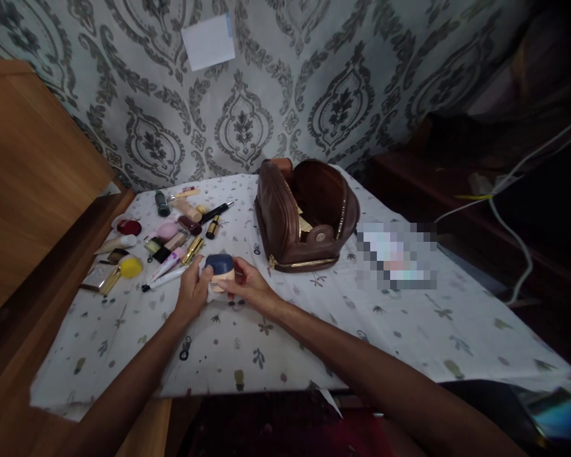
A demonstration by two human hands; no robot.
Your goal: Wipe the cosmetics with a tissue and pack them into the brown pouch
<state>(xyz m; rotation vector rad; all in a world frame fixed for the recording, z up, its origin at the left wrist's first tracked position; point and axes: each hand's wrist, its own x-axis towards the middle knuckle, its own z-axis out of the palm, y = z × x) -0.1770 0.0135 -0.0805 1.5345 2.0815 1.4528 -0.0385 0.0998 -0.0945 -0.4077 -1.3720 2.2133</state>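
Note:
A small jar [221,275] with a dark blue lid and a pale body is held between both hands above the front part of the table. My left hand [193,287] grips its left side, and my right hand [250,287] has its fingers around the right side. Just beyond, to the right, stands a brown leather cosmetic bag [278,219] with its zipped top open and something yellowish inside. Left of the jar lie a gold lipstick tube [193,250], a white pen-like tube [166,278] and a black-and-gold bottle [213,227].
Several cosmetics spread over the table's left side, among them a yellow round item [131,267], a pink oval item [167,230] and a dark green bottle [162,203]. A blurred-out flat item [394,256] lies right of the bag. White cables [523,254] hang at the right.

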